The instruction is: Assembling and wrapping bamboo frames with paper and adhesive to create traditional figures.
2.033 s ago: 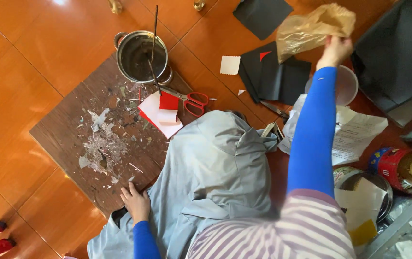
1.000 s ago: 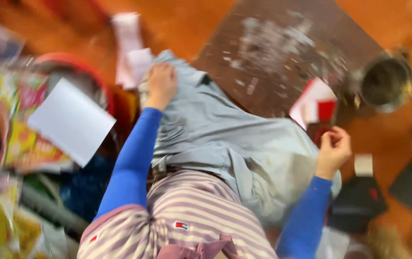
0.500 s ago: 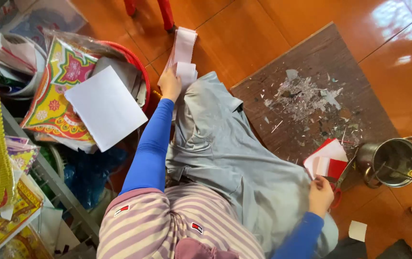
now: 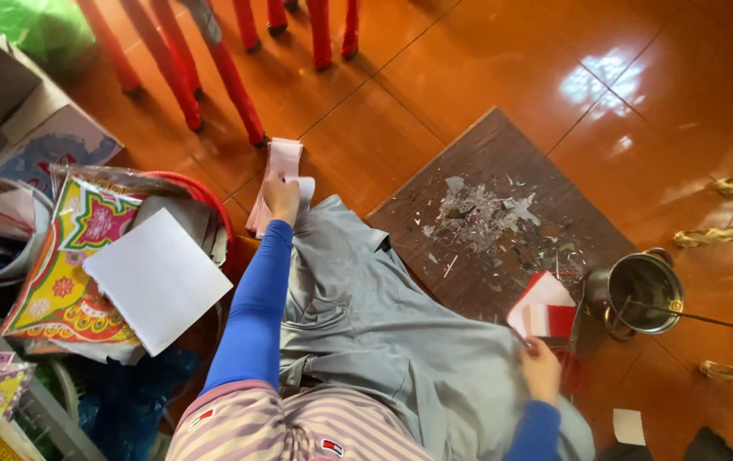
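I sit on the floor in grey trousers. My left hand reaches forward on a blue-sleeved arm and grips a stack of pale pink paper slips lying on the orange tiles. My right hand is low at my right knee, its fingers pinching the near corner of a red and white paper stack that lies on a dark wooden board. Small paper scraps litter the board.
A metal pot with a thin stick in it stands right of the board, red-handled scissors beside my right hand. A red basket on my left holds colourful printed sheets and a white sheet. Red chair legs stand ahead.
The view swung from my right side round to my left. My left hand reached out to the pink slips and closed on them; my right hand came down to the red and white stack.
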